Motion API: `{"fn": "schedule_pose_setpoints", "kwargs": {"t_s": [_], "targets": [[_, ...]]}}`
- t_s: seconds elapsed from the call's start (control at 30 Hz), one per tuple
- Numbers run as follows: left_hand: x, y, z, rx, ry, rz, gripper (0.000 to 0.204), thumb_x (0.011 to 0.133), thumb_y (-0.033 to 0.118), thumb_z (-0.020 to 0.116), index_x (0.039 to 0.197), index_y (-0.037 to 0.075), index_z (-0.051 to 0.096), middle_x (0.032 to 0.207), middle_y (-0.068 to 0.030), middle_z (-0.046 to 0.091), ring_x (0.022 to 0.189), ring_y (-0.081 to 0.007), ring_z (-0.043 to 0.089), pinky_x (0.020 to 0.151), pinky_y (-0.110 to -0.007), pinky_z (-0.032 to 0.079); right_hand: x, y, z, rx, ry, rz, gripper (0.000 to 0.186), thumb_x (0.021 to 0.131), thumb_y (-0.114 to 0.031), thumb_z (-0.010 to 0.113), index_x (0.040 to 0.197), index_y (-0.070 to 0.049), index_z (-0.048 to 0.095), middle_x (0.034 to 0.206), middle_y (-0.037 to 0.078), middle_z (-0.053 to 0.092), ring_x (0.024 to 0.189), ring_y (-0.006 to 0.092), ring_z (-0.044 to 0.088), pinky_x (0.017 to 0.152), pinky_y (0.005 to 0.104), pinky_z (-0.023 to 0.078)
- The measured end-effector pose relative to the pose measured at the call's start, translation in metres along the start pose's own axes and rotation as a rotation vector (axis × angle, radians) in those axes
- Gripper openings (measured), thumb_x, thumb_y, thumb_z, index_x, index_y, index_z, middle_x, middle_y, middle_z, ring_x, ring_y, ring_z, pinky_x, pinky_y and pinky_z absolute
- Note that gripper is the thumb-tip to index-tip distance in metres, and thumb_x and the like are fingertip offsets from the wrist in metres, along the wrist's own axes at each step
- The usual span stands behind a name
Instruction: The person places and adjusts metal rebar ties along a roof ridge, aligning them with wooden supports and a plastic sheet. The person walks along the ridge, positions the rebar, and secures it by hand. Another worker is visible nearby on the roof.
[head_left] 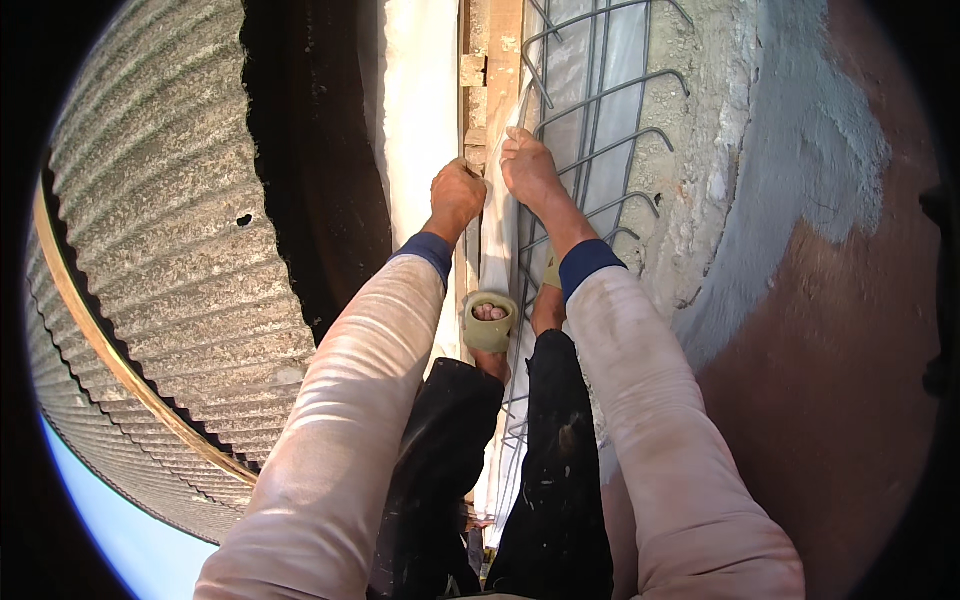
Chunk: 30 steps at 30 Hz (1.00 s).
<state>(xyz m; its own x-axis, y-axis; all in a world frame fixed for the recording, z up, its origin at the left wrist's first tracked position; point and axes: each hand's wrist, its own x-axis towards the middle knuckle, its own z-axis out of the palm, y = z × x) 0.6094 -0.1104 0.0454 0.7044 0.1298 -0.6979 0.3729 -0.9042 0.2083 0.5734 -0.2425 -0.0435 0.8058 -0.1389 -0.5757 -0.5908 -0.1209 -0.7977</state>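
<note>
A strip of thin white sheeting (499, 235) runs lengthwise below me, over the wooden formwork board (503, 55). My left hand (459, 197) is closed at the strip's left edge, its fingertips pinching the sheeting beside the timber. Close by on the right, my right hand (532, 175) pinches the sheeting's other edge, a little farther ahead. Bent steel rebar stirrups (600, 95) stand just right of that hand, over more pale sheeting. My sandalled foot (490, 318) rests on the strip behind the hands; the other foot (549, 308) is partly hidden by my right forearm.
On the left lies a corrugated grey roof (190, 200) with a wooden batten (130, 365) and a dark gap (320, 140) beside it. Rough concrete (700, 130) borders the rebar on the right, then a grey-smeared, reddish-brown surface (830, 380). Hooked bar ends stick out toward the concrete.
</note>
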Motion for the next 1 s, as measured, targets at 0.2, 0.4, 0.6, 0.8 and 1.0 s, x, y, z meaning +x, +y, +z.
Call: {"fn": "schedule_pose_setpoints", "kwargs": {"t_s": [0.2, 0.4, 0.6, 0.8, 1.0], "targets": [[-0.089, 0.020, -0.067, -0.241, -0.154, -0.076, 0.020, 0.096, 0.020, 0.075, 0.105, 0.003, 0.074, 0.098, -0.0143, 0.079, 0.094, -0.0248, 0.073, 0.091, -0.037, 0.057, 0.025, 0.010, 0.000, -0.715, -0.256, -0.376, 0.054, 0.098, -0.013, 0.066, 0.149, 0.004, 0.056, 0.138, 0.024, 0.067, 0.126, 0.0313, 0.065, 0.101, 0.0324, 0.053], [-0.060, 0.058, -0.096, -0.333, -0.126, -0.060, 0.018, 0.099, 0.021, 0.075, 0.100, 0.003, 0.076, 0.091, -0.0075, 0.078, 0.083, -0.0155, 0.070, 0.084, -0.033, 0.057, 0.031, -0.051, -0.032, 0.056, -0.310, 0.342, 0.066, 0.092, -0.013, 0.072, 0.151, 0.010, 0.054, 0.145, 0.032, 0.062, 0.133, 0.0398, 0.061, 0.111, 0.0410, 0.048], [0.015, 0.095, -0.052, -0.055, -0.035, 0.207, 0.023, 0.094, 0.019, 0.075, 0.112, 0.004, 0.076, 0.104, -0.0182, 0.080, 0.099, -0.0365, 0.076, 0.090, -0.044, 0.058, 0.059, -0.100, -0.083, -0.252, -0.207, 0.251, 0.040, 0.093, -0.017, 0.075, 0.124, 0.007, 0.068, 0.122, 0.021, 0.074, 0.116, 0.0333, 0.070, 0.103, 0.0435, 0.053], [0.052, 0.120, -0.024, 0.056, 0.119, 0.370, 0.028, 0.089, 0.013, 0.074, 0.114, 0.000, 0.070, 0.110, -0.0254, 0.075, 0.100, -0.0450, 0.073, 0.089, -0.051, 0.059, 0.136, -0.108, -0.086, -0.085, -0.028, 0.421, 0.026, 0.091, -0.010, 0.079, 0.108, 0.006, 0.070, 0.108, 0.016, 0.077, 0.105, 0.0262, 0.074, 0.091, 0.0385, 0.058], [0.062, 0.146, -0.017, 0.149, 0.134, 0.403, 0.031, 0.089, 0.020, 0.076, 0.112, 0.002, 0.064, 0.107, -0.0246, 0.074, 0.095, -0.0448, 0.074, 0.083, -0.054, 0.059, 0.133, -0.095, -0.090, 0.357, -0.062, 0.380, 0.061, 0.094, -0.003, 0.070, 0.153, 0.004, 0.057, 0.102, 0.005, 0.070, 0.078, 0.0179, 0.065, 0.062, 0.0348, 0.052]]}}
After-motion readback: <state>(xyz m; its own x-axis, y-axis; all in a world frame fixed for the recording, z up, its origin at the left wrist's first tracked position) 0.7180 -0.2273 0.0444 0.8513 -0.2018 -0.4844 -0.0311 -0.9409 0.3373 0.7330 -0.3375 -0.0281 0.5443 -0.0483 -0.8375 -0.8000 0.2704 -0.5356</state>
